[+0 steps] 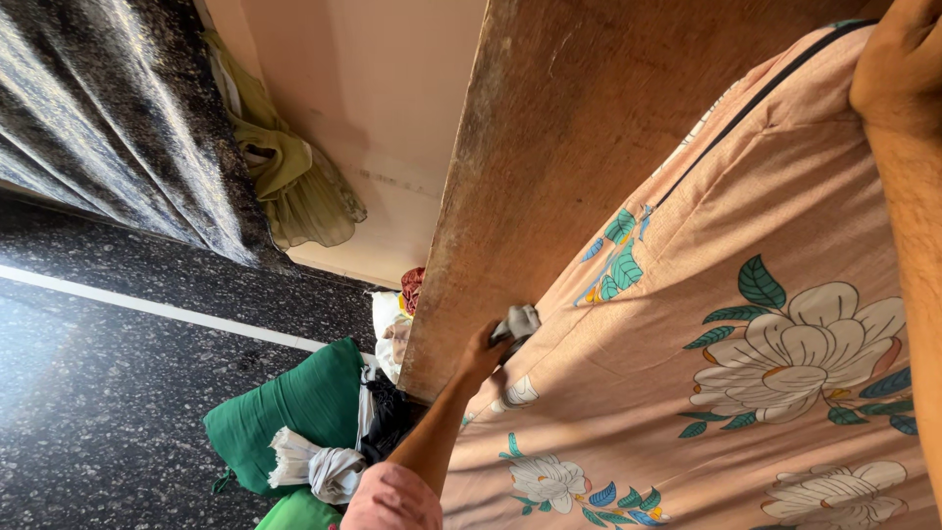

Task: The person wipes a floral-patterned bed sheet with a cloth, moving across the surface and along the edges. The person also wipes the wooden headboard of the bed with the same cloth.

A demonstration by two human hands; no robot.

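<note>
My left hand (486, 351), on an arm with a pink sleeve, reaches up from the bottom. It grips a small grey-white wad of cloth (519, 321) against the edge where a brown wooden board (549, 147) meets a mattress. The mattress (746, 324) has a peach cover printed with white flowers and green leaves. My right forearm runs along the right edge of the view, resting on the mattress. Only the base of my right hand (901, 54) shows at the top right corner, its fingers cut off by the frame.
A dark speckled stone floor (108, 393) with a white stripe lies to the left. A green bundle (294, 407) tied with white cloth sits beside the board. A dark shiny curtain (128, 118) and an olive garment (294, 182) hang by a pale wall.
</note>
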